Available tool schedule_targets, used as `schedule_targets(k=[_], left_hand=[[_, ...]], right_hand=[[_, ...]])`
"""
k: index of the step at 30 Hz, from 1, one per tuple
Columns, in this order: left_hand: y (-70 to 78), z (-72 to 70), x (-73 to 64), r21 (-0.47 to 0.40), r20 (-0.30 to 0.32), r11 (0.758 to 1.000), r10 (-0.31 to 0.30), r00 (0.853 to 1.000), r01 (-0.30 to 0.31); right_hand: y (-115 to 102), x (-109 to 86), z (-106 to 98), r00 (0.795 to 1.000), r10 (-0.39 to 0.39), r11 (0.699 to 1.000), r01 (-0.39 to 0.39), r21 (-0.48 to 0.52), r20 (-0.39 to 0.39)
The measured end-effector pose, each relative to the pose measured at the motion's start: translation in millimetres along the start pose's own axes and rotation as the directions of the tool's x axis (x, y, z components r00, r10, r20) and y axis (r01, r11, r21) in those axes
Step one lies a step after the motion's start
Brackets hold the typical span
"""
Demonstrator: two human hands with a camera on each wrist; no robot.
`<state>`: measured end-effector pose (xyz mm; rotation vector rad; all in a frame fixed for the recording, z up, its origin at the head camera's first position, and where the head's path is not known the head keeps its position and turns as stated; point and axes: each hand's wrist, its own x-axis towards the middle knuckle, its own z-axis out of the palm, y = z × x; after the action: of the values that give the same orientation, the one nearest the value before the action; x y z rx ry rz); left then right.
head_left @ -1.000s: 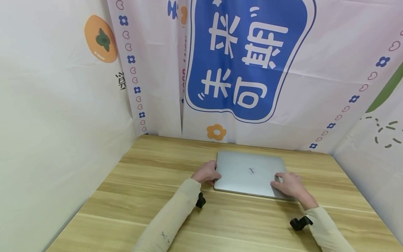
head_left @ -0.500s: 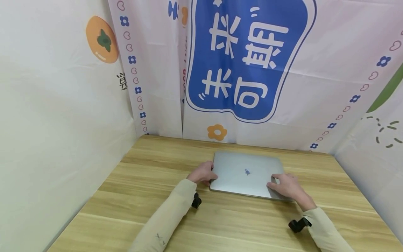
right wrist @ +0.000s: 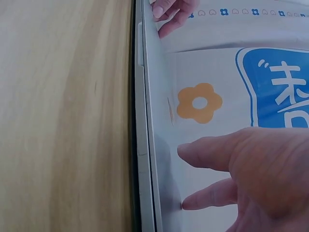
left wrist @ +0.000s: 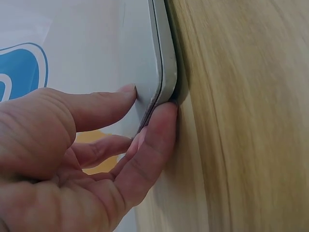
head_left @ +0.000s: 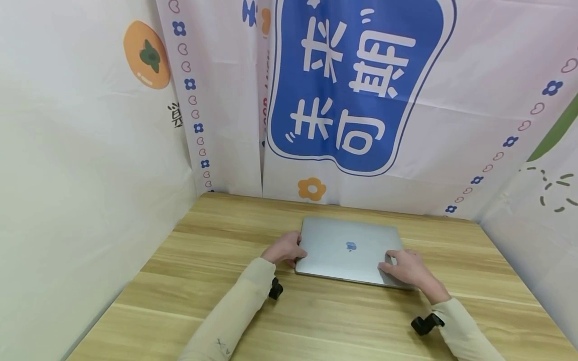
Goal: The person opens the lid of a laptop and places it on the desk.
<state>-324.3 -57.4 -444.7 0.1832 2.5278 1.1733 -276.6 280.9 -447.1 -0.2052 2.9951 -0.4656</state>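
Observation:
A closed silver laptop (head_left: 331, 248) with a dark logo on its lid lies on the wooden table, towards the back. At its left side my left hand (head_left: 284, 247) pinches the near corner. The left wrist view shows the thumb on the lid (left wrist: 140, 58) and a fingertip (left wrist: 163, 121) under the corner edge. My right hand (head_left: 410, 269) is over the laptop's right part. Its thumb and forefinger extend to the lid, fairly straight, and they appear from the side in the right wrist view, close to the lid surface (right wrist: 161, 145).
The wood-grain table (head_left: 334, 321) extends around the laptop. Behind it hangs a white printed cloth (head_left: 230, 125) with a blue sign, and similar cloth encloses both sides. A black wrist camera (head_left: 426, 324) sits on the right sleeve, another (head_left: 275, 289) on the left.
The laptop has slid a little to the left across the table. Both hands have shifted left along with it, keeping their places on it.

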Motion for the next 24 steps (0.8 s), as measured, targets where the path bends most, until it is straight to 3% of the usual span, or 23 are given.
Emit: schedule_targets(k=[12,24], left_hand=[[-6.2,-7.5,-3.1,0.036,0.003,0.999,0.001,1.000,-0.001],[-9.8,-12.5,-8.6,0.029,0.010,1.000,-0.007,1.000,0.007]], right_hand=[[-10.4,-1.4,2.6,1.000,-0.001,1.000,0.001,-0.006,0.023],[-15.4,-5.1,4.8,0.999,-0.052,0.999,0.052,0.013,0.007]])
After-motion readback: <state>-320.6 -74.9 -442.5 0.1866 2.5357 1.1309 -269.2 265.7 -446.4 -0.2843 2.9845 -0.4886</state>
